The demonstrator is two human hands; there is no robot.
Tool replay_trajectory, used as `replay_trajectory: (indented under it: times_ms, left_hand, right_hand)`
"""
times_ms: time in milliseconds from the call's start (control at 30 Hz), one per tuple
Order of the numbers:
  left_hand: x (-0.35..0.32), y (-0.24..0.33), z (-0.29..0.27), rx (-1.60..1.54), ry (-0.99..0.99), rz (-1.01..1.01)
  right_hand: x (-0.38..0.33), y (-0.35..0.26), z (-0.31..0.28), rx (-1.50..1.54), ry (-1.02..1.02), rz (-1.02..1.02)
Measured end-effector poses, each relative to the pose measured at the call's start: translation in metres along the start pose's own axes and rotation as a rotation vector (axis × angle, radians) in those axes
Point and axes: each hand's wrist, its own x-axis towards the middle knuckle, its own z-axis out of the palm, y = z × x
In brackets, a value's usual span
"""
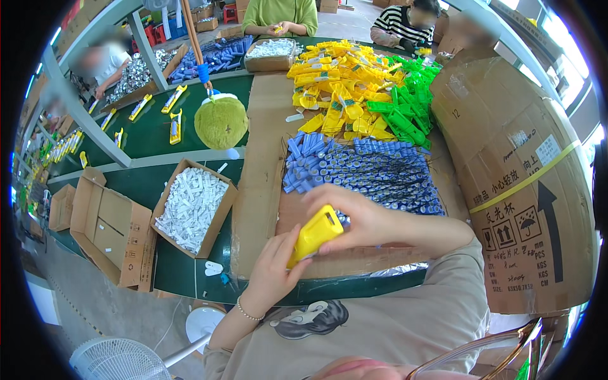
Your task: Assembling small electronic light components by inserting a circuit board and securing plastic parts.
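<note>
My left hand (271,269) is closed around the lower part of a yellow plastic casing (315,234), tilted with its slotted end up and to the right. Curled round that upper end, my right hand (358,218) has its thumb against the casing's side. A bit of blue shows between casing and right palm; whether it is a held battery or the pile behind, I cannot tell. Just beyond my hands, blue cylindrical batteries (373,174) with thin dark wires lie in rows on cardboard. Behind them are heaps of yellow casings (345,82) and green casings (411,104).
To the left stand a carton of small white parts (192,206) and an open carton (111,231). A green plush ball (221,121) hangs over the green belt (149,133), which carries yellow units. A tall carton (513,177) borders the right. Co-workers sit across.
</note>
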Motion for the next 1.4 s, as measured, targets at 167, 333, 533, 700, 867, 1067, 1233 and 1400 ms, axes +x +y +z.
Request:
replay_trajectory:
  times_ms: [167,333,533,700,867,1067,1233,1400]
  left_hand:
    - [0.010,-0.006,0.001,0.163,-0.068,0.038]
    - [0.013,-0.017,0.010,-0.125,-0.026,-0.158]
    - [-0.066,-0.068,0.019,0.216,0.002,-0.079]
    - [-0.062,-0.073,0.035,0.404,-0.200,-0.188]
    - [-0.081,-0.091,0.045,0.496,-0.191,-0.125]
    - [-0.082,-0.086,0.042,0.521,-0.257,-0.184]
    - [-0.073,-0.087,0.040,0.500,-0.217,-0.178]
    - [-0.066,-0.086,0.036,0.349,-0.193,-0.207]
  right_hand:
    - [0.014,-0.009,-0.032,-0.531,-0.188,-0.121]
    - [0.025,0.007,-0.026,-0.549,-0.738,0.204]
    - [0.088,0.062,-0.148,-0.753,0.121,0.421]
    - [0.206,0.184,-0.285,-0.788,0.342,0.993]
    - [0.241,0.300,-0.297,-0.908,0.628,0.961]
    - [0.279,0.315,-0.268,-1.053,0.341,1.089]
    - [0.295,0.291,-0.257,-1.184,-0.228,1.061]
    - [0.255,0.240,-0.186,-0.686,-0.424,0.690]
